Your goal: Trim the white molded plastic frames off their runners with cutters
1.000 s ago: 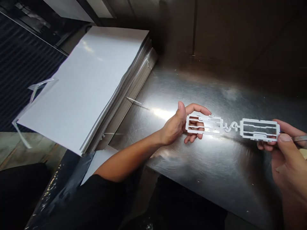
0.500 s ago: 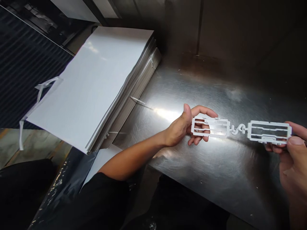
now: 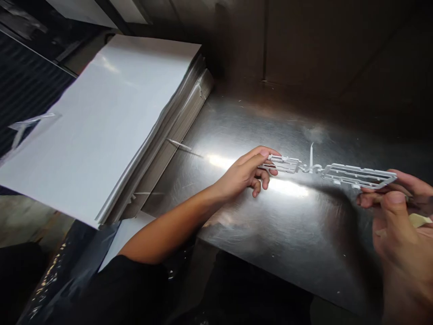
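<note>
- Progress: the narrow white plastic double frame (image 3: 356, 176) seems to be in one piece, its two rectangular ends joined by a curled strand. A thin white sliver (image 3: 179, 144) lies apart on the brushed steel desk (image 3: 237, 122).
- Grip: the left hand (image 3: 241, 174) pinches the frame's nearer end between thumb and fingertips, other fingers curled under. The right hand (image 3: 395, 221) pinches the far end, and a slim dark object (image 3: 411, 203) in that hand is too blurred to name.
- Place: the frame is tilted nearly edge-on, apparently just above the desk's middle.
- Containers: none can be made out. A tall stack of white sheets (image 3: 101, 122) overhangs the desk's left edge, and glossy black plastic (image 3: 67, 266) lies below it.
</note>
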A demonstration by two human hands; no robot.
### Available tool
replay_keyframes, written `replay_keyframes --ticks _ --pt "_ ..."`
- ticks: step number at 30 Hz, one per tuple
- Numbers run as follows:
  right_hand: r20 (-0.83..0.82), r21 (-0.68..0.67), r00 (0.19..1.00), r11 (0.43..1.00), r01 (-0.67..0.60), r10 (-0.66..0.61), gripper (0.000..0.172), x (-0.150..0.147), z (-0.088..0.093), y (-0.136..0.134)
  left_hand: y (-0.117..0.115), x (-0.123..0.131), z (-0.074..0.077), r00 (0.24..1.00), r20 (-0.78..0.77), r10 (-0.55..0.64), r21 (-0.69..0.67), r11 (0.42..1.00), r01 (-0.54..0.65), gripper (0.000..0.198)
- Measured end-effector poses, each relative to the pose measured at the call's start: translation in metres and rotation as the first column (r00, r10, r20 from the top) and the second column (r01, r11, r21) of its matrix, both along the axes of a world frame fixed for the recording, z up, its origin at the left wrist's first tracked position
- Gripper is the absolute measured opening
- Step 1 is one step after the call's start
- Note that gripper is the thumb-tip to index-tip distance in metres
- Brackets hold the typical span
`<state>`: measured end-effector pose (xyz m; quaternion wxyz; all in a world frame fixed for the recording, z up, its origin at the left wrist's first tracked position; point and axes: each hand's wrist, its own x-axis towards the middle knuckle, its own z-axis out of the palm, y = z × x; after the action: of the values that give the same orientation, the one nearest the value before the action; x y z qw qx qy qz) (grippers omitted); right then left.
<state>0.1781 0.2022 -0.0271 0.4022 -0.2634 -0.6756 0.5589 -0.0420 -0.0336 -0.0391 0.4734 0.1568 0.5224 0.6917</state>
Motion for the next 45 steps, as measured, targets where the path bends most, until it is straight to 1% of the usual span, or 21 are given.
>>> replay_keyframes --ticks 2,3,5,6,8,9,12,15,18,20,25,29,31,33,34,35,38,41,43,45 --pt "-0.018 0.045 0.995 0.995 -0.093 0.094 0.047 0.001 0.0 0.002 -0.002 0.0 0.004 0.998 -0.028 0.058 0.025 0.998 -0.058 0.045" --pt "-0.036 0.041 0.991 0.991 -0.124 0.125 0.043 0.001 0.0 0.003 -0.003 0.001 0.007 0.995 -0.051 0.081 0.041 0.996 -0.079 0.044" --pt "-0.075 -0.02 0.987 0.989 -0.147 0.146 0.037 0.002 0.0 0.006 -0.006 0.002 0.012 0.991 -0.087 0.106 0.075 0.992 -0.1 0.046" --pt "-0.09 -0.058 0.985 0.987 -0.152 0.146 0.036 0.001 0.001 0.006 -0.007 0.003 0.014 0.99 -0.096 0.107 0.089 0.991 -0.098 0.05" --pt "-0.106 -0.117 0.982 0.978 -0.17 0.158 0.038 0.001 0.004 0.005 -0.008 0.003 0.016 0.989 -0.1 0.105 0.115 0.989 -0.093 0.06" --pt "-0.108 -0.134 0.98 0.974 -0.182 0.169 0.039 0.001 0.006 0.004 -0.008 0.003 0.017 0.989 -0.099 0.113 0.121 0.988 -0.101 0.062" --pt "-0.085 -0.139 0.977 0.969 -0.204 0.193 0.04 0.002 0.012 -0.002 -0.006 0.003 0.02 0.984 -0.097 0.147 0.104 0.985 -0.137 0.058" --pt "-0.064 -0.133 0.984 0.976 -0.172 0.165 0.045 0.004 0.014 -0.007 -0.005 0.002 0.021 0.979 -0.104 0.175 0.077 0.983 -0.168 0.055" --pt "-0.056 -0.132 0.988 0.979 -0.153 0.147 0.053 0.006 0.014 -0.009 -0.006 0.002 0.018 0.966 -0.152 0.21 0.081 0.977 -0.2 0.052" --pt "-0.043 -0.118 0.986 0.979 -0.166 0.162 0.054 0.007 0.013 -0.009 -0.007 0.002 0.016 0.958 -0.179 0.223 0.081 0.974 -0.212 0.051" --pt "-0.02 -0.082 0.983 0.98 -0.182 0.18 0.05 0.01 0.014 -0.01 -0.009 0.001 0.017 0.955 -0.188 0.228 0.097 0.972 -0.213 0.047" --pt "-0.043 -0.095 0.983 0.979 -0.18 0.177 0.049 0.008 0.017 -0.011 -0.01 0.002 0.021 0.967 -0.146 0.208 0.139 0.972 -0.188 0.047" --pt "-0.049 -0.107 0.985 0.98 -0.17 0.165 0.048 0.005 0.018 -0.01 -0.01 0.001 0.024 0.978 -0.103 0.18 0.164 0.973 -0.162 0.043" --pt "-0.041 -0.126 0.989 0.981 -0.145 0.141 0.047 0.003 0.019 -0.009 -0.009 -0.001 0.025 0.99 -0.047 0.134 0.195 0.973 -0.123 0.036" --pt "-0.035 -0.139 0.991 0.982 -0.13 0.126 0.047 0.003 0.019 -0.008 -0.009 -0.003 0.025 0.994 -0.018 0.105 0.209 0.973 -0.099 0.036" --pt "-0.027 -0.151 0.993 0.982 -0.116 0.114 0.046 0.002 0.018 -0.008 -0.008 -0.004 0.025 0.997 0.01 0.075 0.219 0.973 -0.075 0.04" --pt "0.008 -0.178 0.997 0.982 -0.069 0.072 0.048 0.004 0.016 -0.005 -0.007 -0.009 0.021 0.997 0.071 -0.006 0.207 0.978 -0.008 0.066" --pt "0.048 -0.184 0.999 0.983 -0.012 0.021 0.053 0.005 0.013 0.0 -0.006 -0.01 0.015 0.995 0.084 -0.051 0.175 0.984 0.036 0.089" --pt "0.067 -0.185 0.998 0.983 0.013 -0.001 0.056 0.004 0.01 0.002 -0.006 -0.01 0.011 0.995 0.068 -0.069 0.165 0.985 0.057 0.097" --pt "0.061 -0.171 0.998 0.985 0.029 -0.019 0.056 0.002 0.008 0.004 -0.007 -0.01 0.008 0.995 0.046 -0.084 0.166 0.983 0.075 0.1"
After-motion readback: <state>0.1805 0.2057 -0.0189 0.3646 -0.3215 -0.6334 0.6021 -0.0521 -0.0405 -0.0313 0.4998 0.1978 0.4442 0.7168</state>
